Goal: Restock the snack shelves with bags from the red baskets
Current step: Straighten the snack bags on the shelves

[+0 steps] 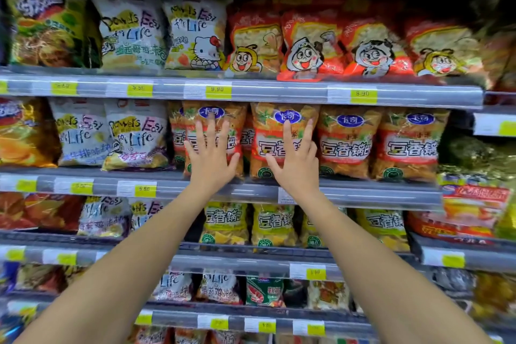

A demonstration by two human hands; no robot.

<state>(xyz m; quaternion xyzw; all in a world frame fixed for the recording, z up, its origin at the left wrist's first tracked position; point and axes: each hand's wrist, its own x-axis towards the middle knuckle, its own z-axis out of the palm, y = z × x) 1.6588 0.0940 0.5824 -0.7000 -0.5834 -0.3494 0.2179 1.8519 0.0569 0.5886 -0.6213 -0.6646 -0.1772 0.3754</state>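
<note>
Both my arms reach up to the second shelf [363, 193] from the top. My left hand [210, 155] lies flat with spread fingers on the front of an orange snack bag [195, 120] with a blue oval logo. My right hand [296, 159] presses with straight fingers on the neighbouring orange bag [268, 131]. Two more bags of the same kind [346, 142] [407, 145] stand upright to the right. No red basket is in view.
White Easy Life bags [136, 137] stand left of the orange ones. The shelf above holds red cartoon bags [310, 45], the one below holds yellow bags [272, 225]. Price rails with yellow tags [218, 89] run along each shelf edge.
</note>
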